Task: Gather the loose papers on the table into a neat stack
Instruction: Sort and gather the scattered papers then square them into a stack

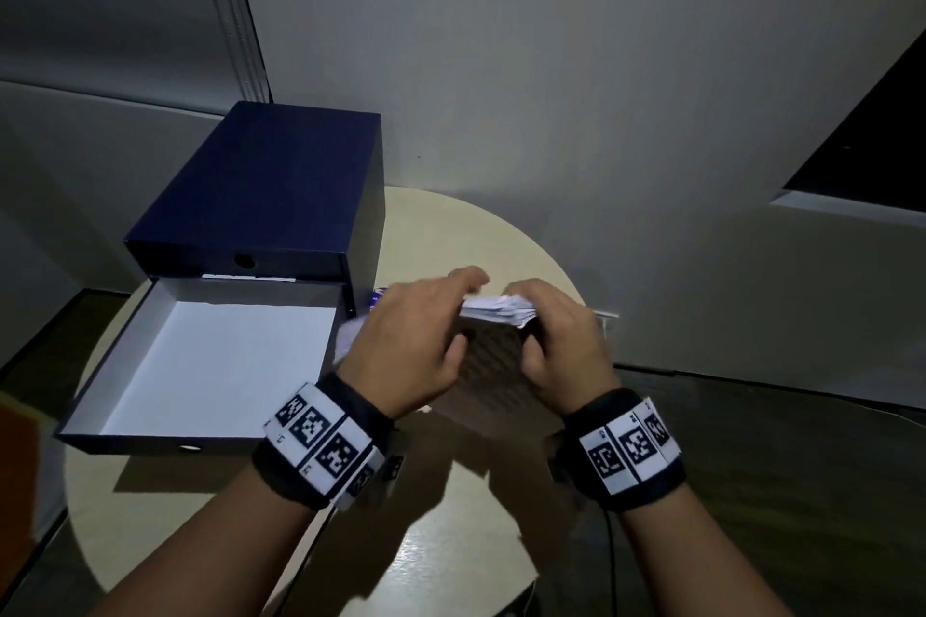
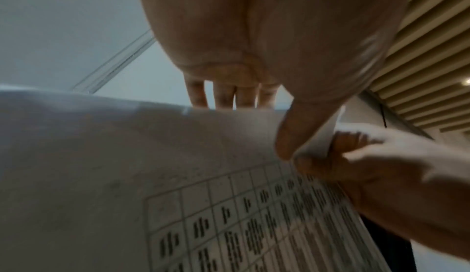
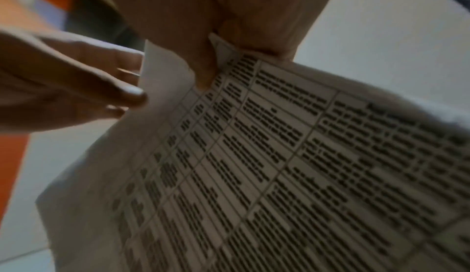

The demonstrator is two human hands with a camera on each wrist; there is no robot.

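Hands meet above the round table [image 1: 451, 566] in the head view, both raised off its surface with wrists low and fingers pointing away from the person. The left hand [image 1: 411, 346] arches over the near left part of the papers [image 1: 496, 308], its fingers curved across the top edge and its thumb lying against the near face. The right hand [image 1: 556, 341] mirrors it at 3 o'clock of the bundle, fingers curled over the top edge, thumb tucked on the printed side. The papers stand on edge between the two hands, held off the table, their white top edges fanned unevenly. At 9 o'clock of the hands an open dark blue box [image 1: 210, 366] sits on the table, its lid [image 1: 270, 185] standing behind it at 11 o'clock.

From the left wrist, the left hand [image 2: 267, 35] fills the top of the picture; its fingers [image 2: 223, 95] reach over the far edge of the papers [image 2: 127, 176] and its thumb presses the near face, so it grasps the sheets. The right hand [image 2: 381, 166] comes in at 3 o'clock, fingers wrapped round the same edge. The facing sheet carries a printed table, blurred.

From the right wrist, the right hand [image 3: 229, 15] pinches the top corner of the papers [image 3: 279, 166] between thumb and fingers. The left hand [image 3: 63, 79] enters at 9 o'clock, its fingertips at the edge of the sheets. The page shows dense rows of gridded text, too blurred to read, and hangs tilted down toward 5 o'clock.
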